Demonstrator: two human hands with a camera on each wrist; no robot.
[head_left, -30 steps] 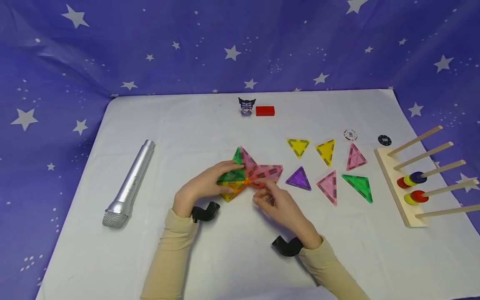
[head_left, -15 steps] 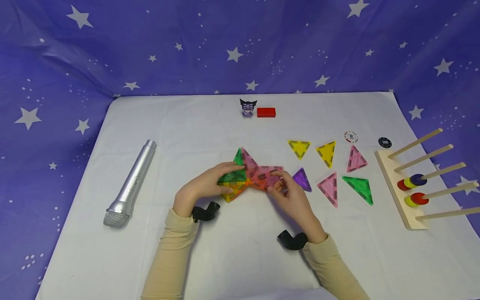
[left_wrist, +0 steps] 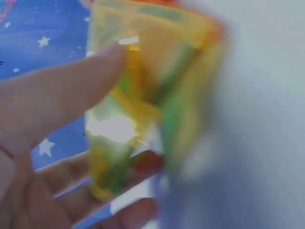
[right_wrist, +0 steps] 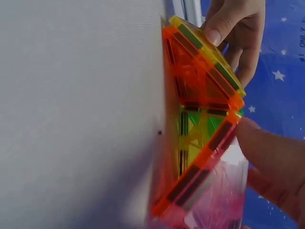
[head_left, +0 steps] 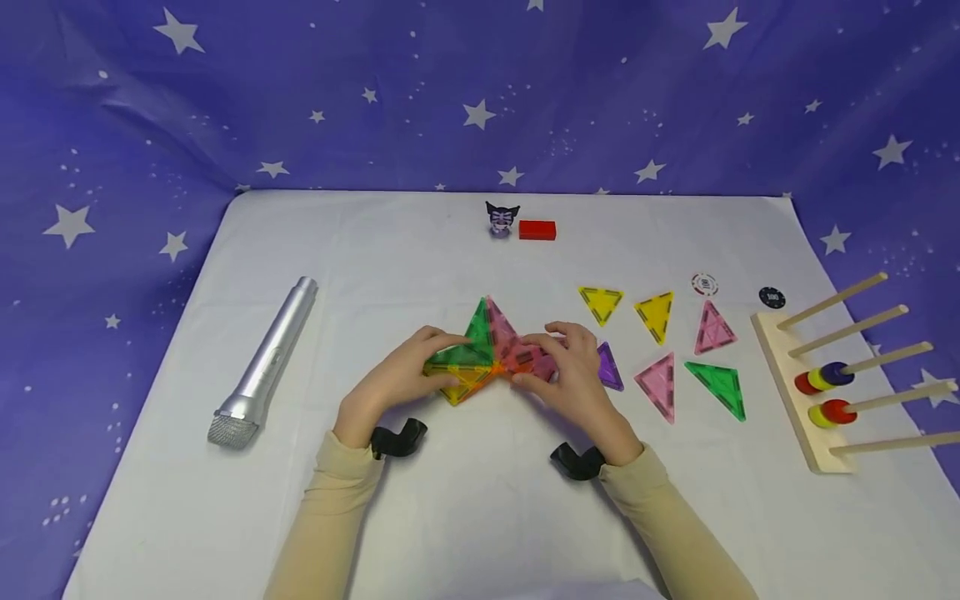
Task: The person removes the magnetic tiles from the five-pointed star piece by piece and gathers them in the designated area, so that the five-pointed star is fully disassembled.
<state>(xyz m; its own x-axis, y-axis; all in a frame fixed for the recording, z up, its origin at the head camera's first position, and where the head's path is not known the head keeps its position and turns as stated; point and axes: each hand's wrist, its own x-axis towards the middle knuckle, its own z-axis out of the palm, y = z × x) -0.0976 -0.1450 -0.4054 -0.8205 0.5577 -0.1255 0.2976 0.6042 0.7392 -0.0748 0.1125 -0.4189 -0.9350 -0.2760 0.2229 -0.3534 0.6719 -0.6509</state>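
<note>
On the white table (head_left: pixel 465 525) stands a star of translucent tiles (head_left: pixel 499 337); the right wrist view shows its orange side wall (right_wrist: pixel 193 78), a mere sliver in the head view. The left hand (head_left: pixel 396 368) grips its green-and-yellow point; the right hand (head_left: pixel 576 383) pinches its pink one.

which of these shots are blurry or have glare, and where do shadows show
Left wrist view: the yellow tile is blurred, with a bright white glare patch; right wrist view: the upper orange tile is clearer, with a soft dark shadow on the white table; head view: fairly evenly lit, the microphone reasonably sharp.
</note>
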